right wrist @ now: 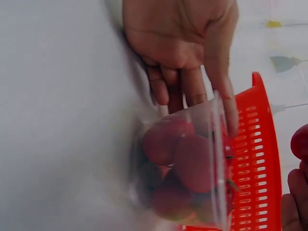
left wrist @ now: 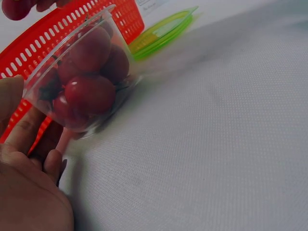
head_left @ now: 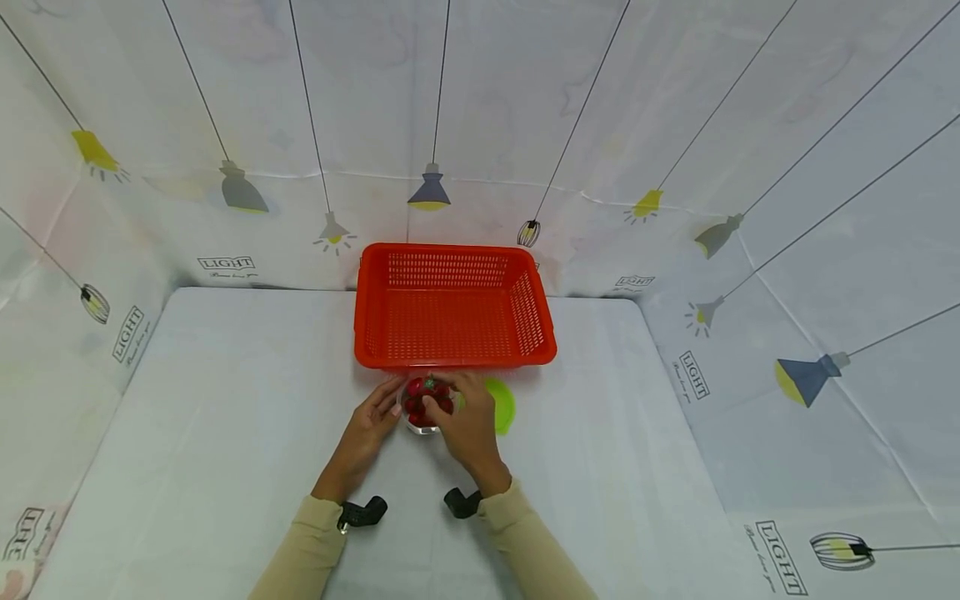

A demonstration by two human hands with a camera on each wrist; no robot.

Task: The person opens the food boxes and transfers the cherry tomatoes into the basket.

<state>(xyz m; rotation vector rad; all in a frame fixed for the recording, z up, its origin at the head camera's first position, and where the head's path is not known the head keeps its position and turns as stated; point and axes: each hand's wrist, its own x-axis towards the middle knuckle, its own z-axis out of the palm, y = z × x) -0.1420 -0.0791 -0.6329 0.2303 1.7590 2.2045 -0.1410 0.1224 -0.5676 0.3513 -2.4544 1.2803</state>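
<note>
Starting at the left, we see our left hand [head_left: 372,421] cupping the clear plastic cup [left wrist: 79,72] of red fruits [left wrist: 90,92] from its 9 o'clock side, fingers curled against the wall and steadying it on the desk [head_left: 225,400]. The cup sits at 12 o'clock from both wrists, just in front of the orange basket [head_left: 450,307], whose long axis runs 9 to 3. Our right hand [head_left: 467,421] comes over the cup's mouth from about 4 o'clock; it seems to pinch one red fruit [left wrist: 15,8] just above the rim, though the wrist views only catch its edge. This hand is the nearer to the fruits. At the cup's 3 o'clock the green lid [head_left: 501,405] lies flat on the desk.
</note>
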